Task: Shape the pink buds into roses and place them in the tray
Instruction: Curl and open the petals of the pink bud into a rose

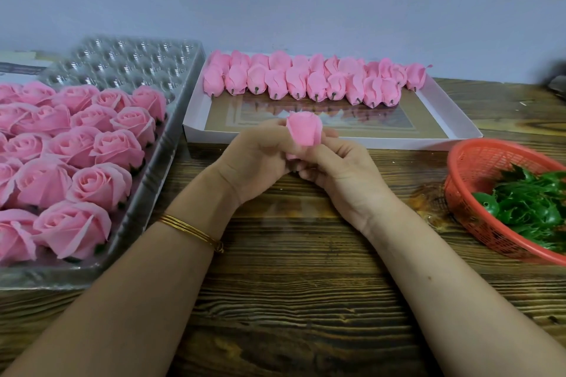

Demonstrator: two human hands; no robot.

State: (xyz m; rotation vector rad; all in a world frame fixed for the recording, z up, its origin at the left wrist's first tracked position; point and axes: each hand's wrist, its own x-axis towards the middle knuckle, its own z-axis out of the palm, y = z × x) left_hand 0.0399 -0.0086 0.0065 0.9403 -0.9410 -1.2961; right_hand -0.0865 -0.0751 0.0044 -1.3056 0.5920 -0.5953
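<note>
Just in front of the near wall of the white cardboard box (453, 122), one pink bud (304, 131) is held upright above the wooden table (291, 285). The left hand (254, 159) and right hand (340, 174) both curl round its lower half, fingertips pinching the base; the closed, rounded top stands free.

Handling, by judgement: the bud looks very light, with thin, soft, matte petals that would crease or tear under pressure. Grip at the firm base and open the outer petals with light fingertip pulls.

Along the box's far wall lie two rows of unshaped buds (306, 79), each with a short dark stub. Left of the box, a clear, dimpled plastic tray (131, 61) holds finished roses (92, 147) with layered, open petals. Right of the box, a red mesh basket (471, 162) contains glossy green calyxes (533, 202).
</note>
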